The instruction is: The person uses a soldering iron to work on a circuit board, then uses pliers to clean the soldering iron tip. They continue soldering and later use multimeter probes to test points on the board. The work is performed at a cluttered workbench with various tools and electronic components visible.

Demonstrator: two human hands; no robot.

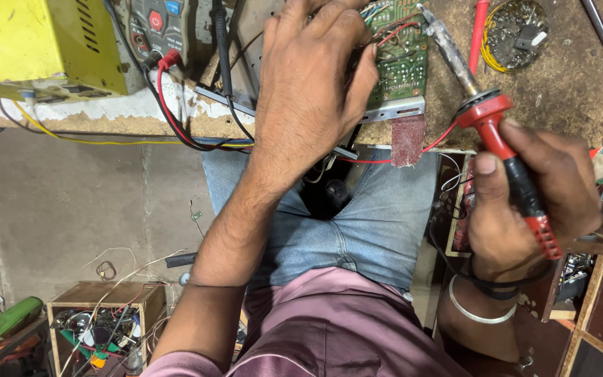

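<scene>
So here's where we're at: our left hand [315, 84] is spread flat over the green circuit board [405, 56] at the edge of the bench [567, 84], palm down, fingers [301, 21] splayed and pressing rather than gripping anything. Looks to us like that's just to keep the board from sliding while the hot tool works on it. The board sits on a metal chassis [393, 110] that hangs a bit over the bench edge, right above our lap, so it's close and easy to lean over.

Our right hand [525, 202] is clenched around the red-and-black handle of the soldering iron [486, 119], thumb up along the grip like holding a fat pen. The metal barrel angles up and left, its tip at the upper right corner of the board, near the red wires [396, 31] there. We can't tell whether the tip actually touches a joint.

Other stuff around: a yellow metal box [36, 42] at the far left of the bench, a multimeter [156, 28] beside it with red and black leads [176, 119] drooping off the edge, and a round tin of scraps [514, 28] behind the iron. Down on the floor there's a wooden box of parts [102, 324].
</scene>
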